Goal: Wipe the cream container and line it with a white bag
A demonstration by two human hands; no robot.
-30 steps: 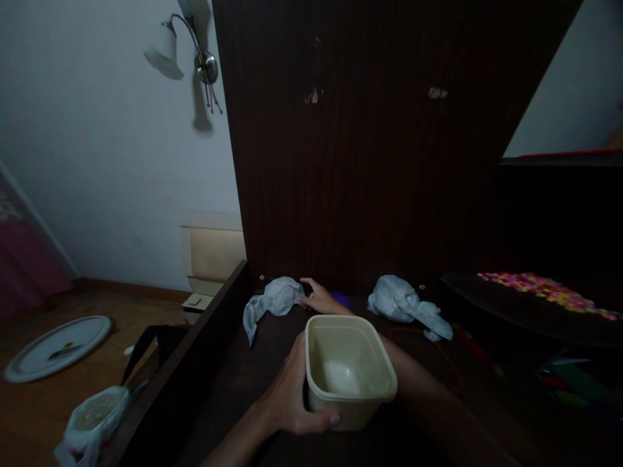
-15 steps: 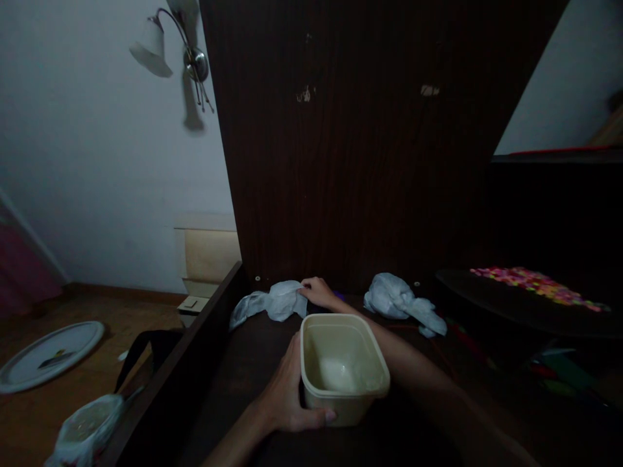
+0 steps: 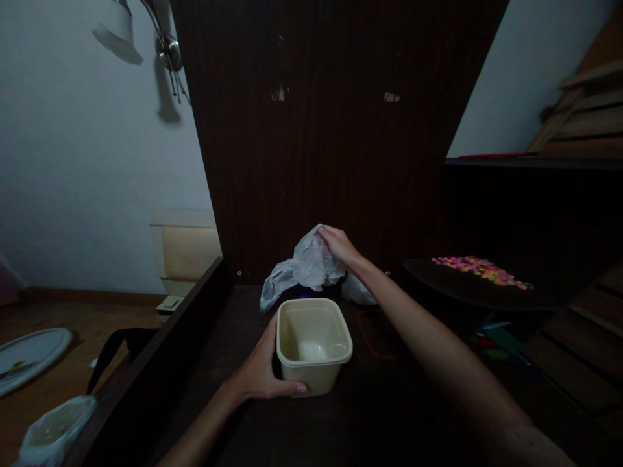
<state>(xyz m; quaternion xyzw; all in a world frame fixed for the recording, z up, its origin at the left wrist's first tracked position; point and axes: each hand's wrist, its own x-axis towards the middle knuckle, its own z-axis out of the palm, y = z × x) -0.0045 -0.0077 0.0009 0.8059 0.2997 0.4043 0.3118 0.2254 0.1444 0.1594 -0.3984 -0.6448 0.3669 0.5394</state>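
My left hand (image 3: 263,373) is wrapped around the left side of an open cream plastic tub (image 3: 314,344) that stands on a dark wooden surface (image 3: 379,415). The tub looks empty. My right hand (image 3: 341,246) is closed on a crumpled white plastic bag (image 3: 304,267) and holds it in the air above and behind the tub. A second white bag (image 3: 359,292) lies behind my right forearm, mostly hidden by it.
A tall dark wooden panel (image 3: 331,130) rises right behind the surface. A dark tray with colourful small pieces (image 3: 479,269) sits at the right. A raised wooden edge (image 3: 160,350) borders the left. On the floor lie a white round plate (image 3: 29,353) and a bagged container (image 3: 51,428).
My right hand closed on the left white bag and lifted it off the surface, up and to the right. My left hand kept its hold on the tub. The camera turned right.
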